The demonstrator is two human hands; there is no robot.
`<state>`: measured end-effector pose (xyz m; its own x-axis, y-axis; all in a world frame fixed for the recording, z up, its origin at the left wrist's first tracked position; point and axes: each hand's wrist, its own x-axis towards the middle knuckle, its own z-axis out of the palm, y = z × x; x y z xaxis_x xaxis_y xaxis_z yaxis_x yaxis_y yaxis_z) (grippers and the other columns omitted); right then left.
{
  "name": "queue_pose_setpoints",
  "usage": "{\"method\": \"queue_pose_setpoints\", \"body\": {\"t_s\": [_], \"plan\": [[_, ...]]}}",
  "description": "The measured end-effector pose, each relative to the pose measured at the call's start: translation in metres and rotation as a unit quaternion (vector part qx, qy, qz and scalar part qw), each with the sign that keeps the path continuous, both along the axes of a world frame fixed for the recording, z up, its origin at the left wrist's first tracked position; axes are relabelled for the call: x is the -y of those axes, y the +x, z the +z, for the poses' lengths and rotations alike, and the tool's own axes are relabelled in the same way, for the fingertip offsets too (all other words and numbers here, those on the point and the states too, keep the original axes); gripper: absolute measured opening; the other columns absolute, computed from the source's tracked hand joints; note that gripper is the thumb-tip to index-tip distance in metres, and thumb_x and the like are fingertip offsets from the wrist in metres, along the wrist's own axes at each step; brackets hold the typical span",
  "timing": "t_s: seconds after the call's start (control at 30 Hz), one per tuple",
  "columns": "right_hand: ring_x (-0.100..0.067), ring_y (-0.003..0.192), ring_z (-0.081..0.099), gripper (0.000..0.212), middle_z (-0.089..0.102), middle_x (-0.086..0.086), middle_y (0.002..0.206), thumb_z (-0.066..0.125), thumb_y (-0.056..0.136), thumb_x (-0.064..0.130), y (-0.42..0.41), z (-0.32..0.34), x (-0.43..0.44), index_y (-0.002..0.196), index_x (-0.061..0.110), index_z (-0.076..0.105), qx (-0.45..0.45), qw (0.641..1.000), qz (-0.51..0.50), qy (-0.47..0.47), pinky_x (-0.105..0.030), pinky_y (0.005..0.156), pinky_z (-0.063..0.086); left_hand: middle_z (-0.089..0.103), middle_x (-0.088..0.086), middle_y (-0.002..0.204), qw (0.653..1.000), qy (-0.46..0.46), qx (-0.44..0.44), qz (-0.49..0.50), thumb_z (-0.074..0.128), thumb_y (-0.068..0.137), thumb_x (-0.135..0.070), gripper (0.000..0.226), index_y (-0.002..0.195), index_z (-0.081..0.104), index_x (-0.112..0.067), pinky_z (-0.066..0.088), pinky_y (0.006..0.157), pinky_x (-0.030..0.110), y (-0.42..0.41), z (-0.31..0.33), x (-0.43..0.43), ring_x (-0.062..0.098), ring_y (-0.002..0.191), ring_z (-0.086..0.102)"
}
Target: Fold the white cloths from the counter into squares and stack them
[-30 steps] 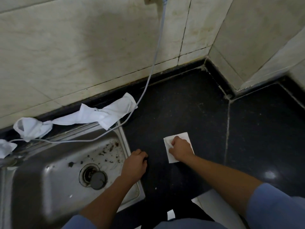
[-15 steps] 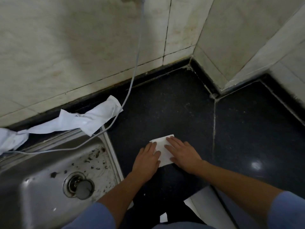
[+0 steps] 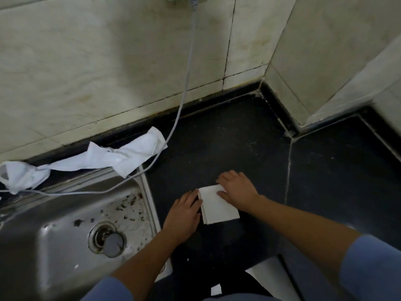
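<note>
Folded white cloth [image 3: 219, 205] pressed flat on the dark counter [image 3: 217, 148], just right of the sink [image 3: 54, 235].
Compared with half a second ago, the hands are spread to its edges and more cloth is uncovered. A neat, layered near-square is seen. The left hand [image 3: 184, 213] and right hand [image 3: 237, 190] are laid against it with straight, unclenched fingers.

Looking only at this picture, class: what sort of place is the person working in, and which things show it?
Probably a kitchen: a stainless steel sink with a drain plug is set into a dark stone counter, backed by a pale tiled wall. Dark specks dot the basin.
</note>
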<state>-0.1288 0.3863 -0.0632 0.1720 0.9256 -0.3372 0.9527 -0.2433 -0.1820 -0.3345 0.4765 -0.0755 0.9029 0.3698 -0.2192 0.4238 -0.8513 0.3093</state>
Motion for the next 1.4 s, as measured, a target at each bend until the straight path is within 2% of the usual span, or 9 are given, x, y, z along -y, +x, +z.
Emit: {"method": "queue_pose_setpoints", "body": {"t_s": [0.23, 0.33, 0.43, 0.57, 0.67, 0.8, 0.97, 1.17, 1.4], "plan": [[-0.025, 0.102, 0.060, 0.040, 0.060, -0.008, 0.116, 0.058, 0.089, 0.029, -0.014, -0.003, -0.053, 0.123, 0.011, 0.047, 0.013, 0.986, 0.002, -0.165, -0.034, 0.076, 0.045, 0.064, 0.011, 0.118, 0.995, 0.008, 0.014, 0.096, 0.082, 0.063, -0.016, 0.041, 0.102, 0.069, -0.013, 0.057, 0.074, 0.038, -0.052, 0.007, 0.010, 0.028, 0.099, 0.065], [-0.023, 0.102, 0.059, 0.038, 0.060, -0.005, 0.114, 0.055, 0.088, 0.037, -0.018, 0.000, -0.057, 0.119, 0.015, 0.053, 0.015, 0.980, 0.010, -0.197, -0.033, 0.079, 0.046, 0.066, 0.010, 0.111, 0.991, 0.012, 0.013, 0.131, 0.084, 0.060, -0.015, 0.040, 0.098, 0.070, -0.014, 0.057, 0.072, 0.035, -0.072, 0.011, 0.016, 0.026, 0.093, 0.067], [-0.024, 0.104, 0.057, 0.037, 0.060, -0.004, 0.113, 0.051, 0.088, 0.043, -0.020, 0.005, -0.051, 0.115, 0.017, 0.054, 0.001, 0.985, 0.009, -0.173, -0.039, 0.092, 0.041, 0.066, 0.006, 0.105, 0.987, 0.014, 0.010, 0.162, 0.081, 0.063, -0.014, 0.033, 0.094, 0.070, -0.015, 0.056, 0.067, 0.032, -0.081, 0.015, 0.016, 0.024, 0.088, 0.066], [-0.025, 0.098, 0.059, 0.027, 0.063, -0.007, 0.110, 0.044, 0.092, 0.033, -0.020, 0.023, -0.029, 0.109, 0.016, 0.057, -0.054, 0.994, -0.019, -0.094, -0.032, 0.074, 0.040, 0.062, 0.005, 0.098, 0.985, -0.007, 0.026, 0.169, 0.070, 0.074, -0.012, 0.021, 0.095, 0.067, -0.013, 0.052, 0.064, 0.031, -0.079, 0.020, 0.010, 0.023, 0.082, 0.063], [-0.027, 0.092, 0.061, 0.027, 0.064, -0.009, 0.104, 0.039, 0.094, 0.032, -0.021, 0.041, -0.005, 0.108, 0.014, 0.054, -0.016, 0.998, -0.034, -0.047, -0.032, 0.067, 0.039, 0.058, 0.004, 0.100, 0.990, -0.012, 0.027, 0.140, 0.062, 0.082, -0.016, 0.018, 0.100, 0.065, -0.014, 0.052, 0.067, 0.032, -0.066, 0.032, 0.005, 0.023, 0.085, 0.061], [-0.032, 0.093, 0.063, 0.036, 0.066, -0.011, 0.103, 0.039, 0.096, 0.044, -0.021, 0.059, 0.036, 0.111, 0.014, 0.050, 0.048, 0.995, -0.088, 0.018, -0.035, 0.065, 0.038, 0.053, 0.001, 0.111, 0.997, -0.006, 0.022, 0.074, 0.048, 0.092, -0.025, 0.023, 0.112, 0.057, -0.017, 0.048, 0.078, 0.033, -0.047, 0.048, -0.001, 0.019, 0.099, 0.057], [-0.034, 0.093, 0.064, 0.036, 0.068, -0.009, 0.103, 0.034, 0.099, 0.049, -0.041, 0.081, 0.105, 0.112, 0.018, 0.046, 0.094, 0.971, -0.215, 0.042, -0.037, 0.065, 0.041, 0.054, 0.001, 0.106, 0.998, 0.007, 0.051, -0.030, 0.048, 0.091, -0.026, 0.022, 0.109, 0.058, -0.018, 0.045, 0.077, 0.032, -0.042, 0.061, -0.002, 0.021, 0.094, 0.059], [-0.032, 0.093, 0.063, 0.033, 0.068, -0.006, 0.101, 0.033, 0.099, 0.050, -0.092, 0.109, 0.210, 0.105, 0.020, 0.046, 0.115, 0.919, -0.373, 0.051, -0.035, 0.064, 0.036, 0.056, 0.003, 0.106, 0.983, 0.005, 0.074, -0.170, 0.049, 0.091, -0.026, 0.023, 0.110, 0.059, -0.017, 0.046, 0.076, 0.035, -0.022, 0.082, 0.033, 0.025, 0.092, 0.061], [-0.032, 0.092, 0.062, 0.033, 0.066, -0.007, 0.101, 0.036, 0.098, 0.050, -0.161, 0.130, 0.359, 0.104, 0.019, 0.044, 0.115, 0.834, -0.539, 0.023, -0.037, 0.067, 0.042, 0.056, 0.000, 0.107, 0.939, 0.009, 0.095, -0.332, 0.048, 0.093, -0.028, 0.022, 0.112, 0.058, -0.022, 0.047, 0.078, 0.035, 0.016, 0.105, 0.143, 0.022, 0.096, 0.060]]}}
